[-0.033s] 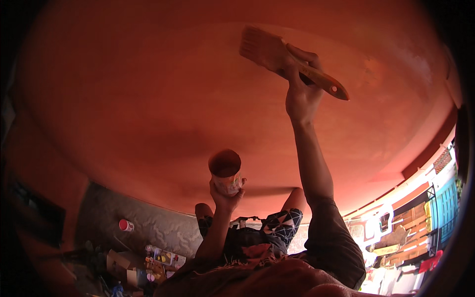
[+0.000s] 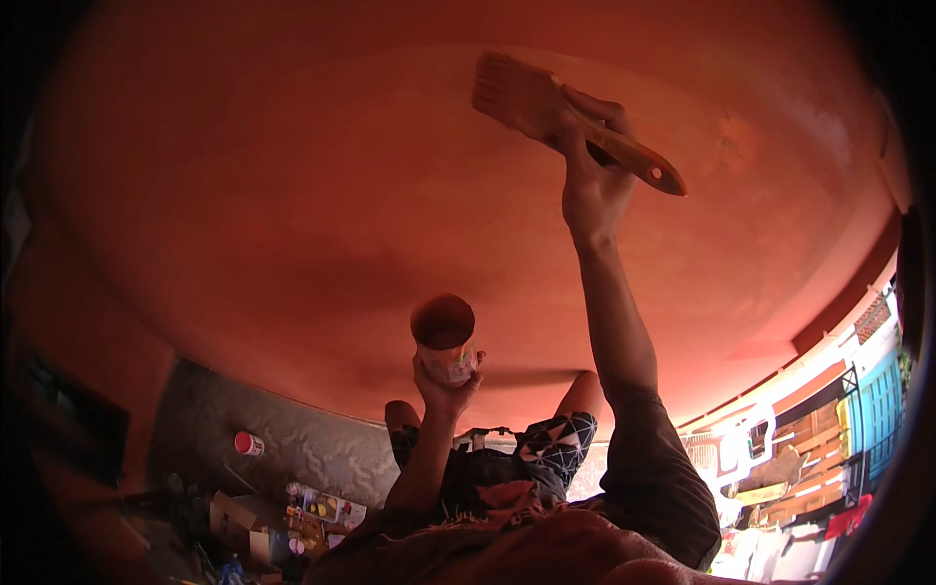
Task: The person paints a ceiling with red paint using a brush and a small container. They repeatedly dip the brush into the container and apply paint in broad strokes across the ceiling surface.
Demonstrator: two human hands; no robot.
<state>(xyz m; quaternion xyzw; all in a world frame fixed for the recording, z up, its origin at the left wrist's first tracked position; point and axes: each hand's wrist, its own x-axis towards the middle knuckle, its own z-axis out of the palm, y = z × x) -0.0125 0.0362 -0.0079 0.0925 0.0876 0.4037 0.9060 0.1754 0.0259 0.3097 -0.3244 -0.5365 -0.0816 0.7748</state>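
A wide flat paintbrush (image 2: pixel 522 96) with a wooden handle lies close to the large reddish-orange wall (image 2: pixel 322 166), its bristles pointing up and left. My right hand (image 2: pixel 597 185) is closed round the brush near the base of the handle, and the handle's end with its hole sticks out to the right. I cannot tell whether the bristles touch the wall. Lower down and to the left, my left hand (image 2: pixel 446 392) wraps round a printed tub (image 2: pixel 448 363) from below. The tub's open mouth faces up, and its inside is dark and reddish.
Down on the grey floor (image 2: pixel 322 429) at the lower left stands a small red-and-white bucket (image 2: pixel 249 444). Near it are a cardboard box (image 2: pixel 234 522) and assorted clutter. White plastic chairs (image 2: pixel 717 453), wooden planks (image 2: pixel 814 448) and a blue panel (image 2: pixel 880 405) show at the bright right.
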